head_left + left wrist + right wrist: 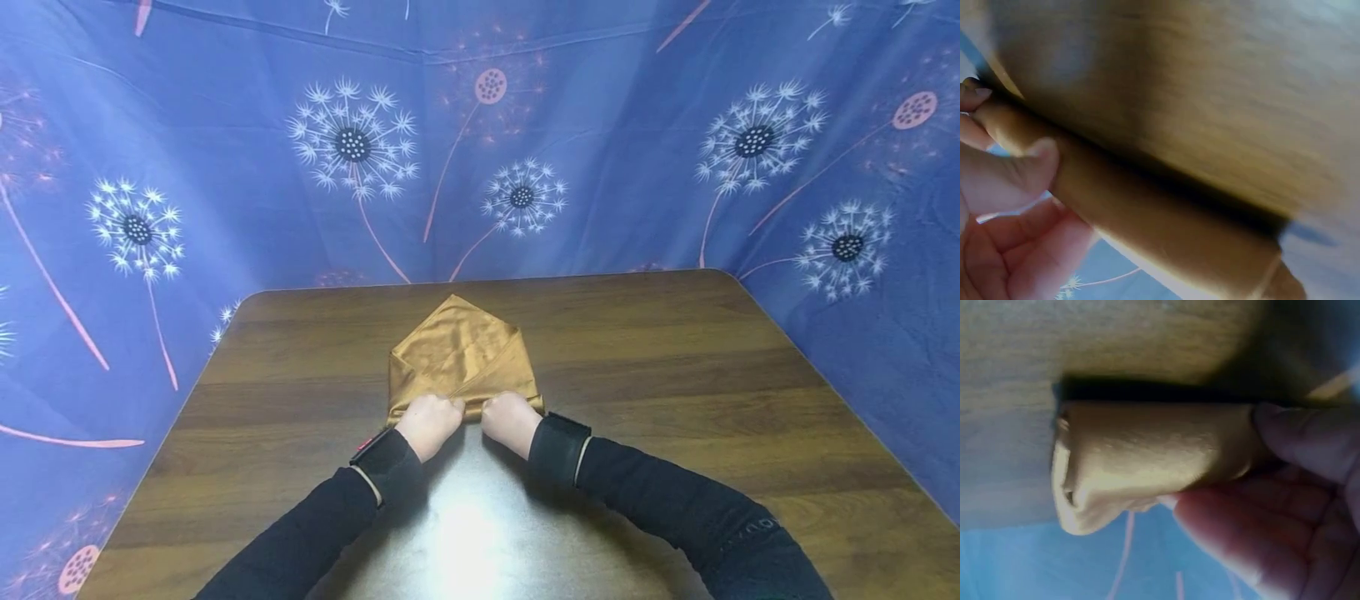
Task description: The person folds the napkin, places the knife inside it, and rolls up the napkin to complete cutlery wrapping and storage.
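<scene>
A shiny gold satin cloth (457,342) lies folded on the table, its far end coming to a point and its near edge rolled into a tube. My left hand (431,423) grips the left part of this roll, thumb on the near side and fingers behind, as the left wrist view shows. On the roll's right part, my right hand (512,423) pinches it between thumb and fingers. The right wrist view shows the layered end of the rolled cloth (1147,444) sticking out past the fingers. Both hands are close together at the near edge.
The brown wooden table (675,375) has rounded far corners. Behind it and along both sides hangs a blue curtain (600,100) printed with dandelions. A bright light reflection lies on the tabletop between the forearms.
</scene>
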Tool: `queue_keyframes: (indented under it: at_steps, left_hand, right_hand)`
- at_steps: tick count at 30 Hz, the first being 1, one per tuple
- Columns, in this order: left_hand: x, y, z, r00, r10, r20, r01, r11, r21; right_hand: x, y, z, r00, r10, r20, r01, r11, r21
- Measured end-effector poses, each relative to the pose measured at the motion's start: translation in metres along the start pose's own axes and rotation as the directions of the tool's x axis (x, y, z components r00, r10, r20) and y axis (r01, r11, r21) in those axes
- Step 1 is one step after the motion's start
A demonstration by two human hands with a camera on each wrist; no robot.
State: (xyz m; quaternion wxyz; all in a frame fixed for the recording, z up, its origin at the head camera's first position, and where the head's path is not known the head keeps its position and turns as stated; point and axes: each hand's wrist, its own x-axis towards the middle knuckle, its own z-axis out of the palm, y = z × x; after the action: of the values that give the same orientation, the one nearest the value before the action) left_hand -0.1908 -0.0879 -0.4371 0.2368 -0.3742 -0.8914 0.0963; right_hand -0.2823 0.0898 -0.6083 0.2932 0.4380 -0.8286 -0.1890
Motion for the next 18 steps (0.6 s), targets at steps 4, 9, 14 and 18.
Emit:
queue_keyframes:
  at_steps: [4,9,14,18]
  left_hand:
    - [0.006,0.004,0.001,0.998,-0.058,-0.023,0.058,0.998,0.020]
    - [0.013,0.003,0.003,0.993,-0.108,0.043,0.106,0.993,0.046]
    - [0.015,-0.004,0.001,0.989,-0.114,0.099,0.116,0.993,-0.012]
    - [0.016,-0.014,0.000,0.980,-0.118,0.158,0.130,0.989,-0.068]
  right_hand:
    - [0.013,0.027,-0.053,0.992,-0.072,0.107,0.064,0.995,0.075]
    - [0.026,0.044,-0.075,0.968,-0.075,0.239,0.051,0.993,0.106]
    - [0.025,0.044,-0.108,0.998,0.027,-0.057,-0.024,0.998,0.056]
    - [0.035,0.051,-0.164,0.997,0.028,-0.075,-0.027,0.999,0.021]
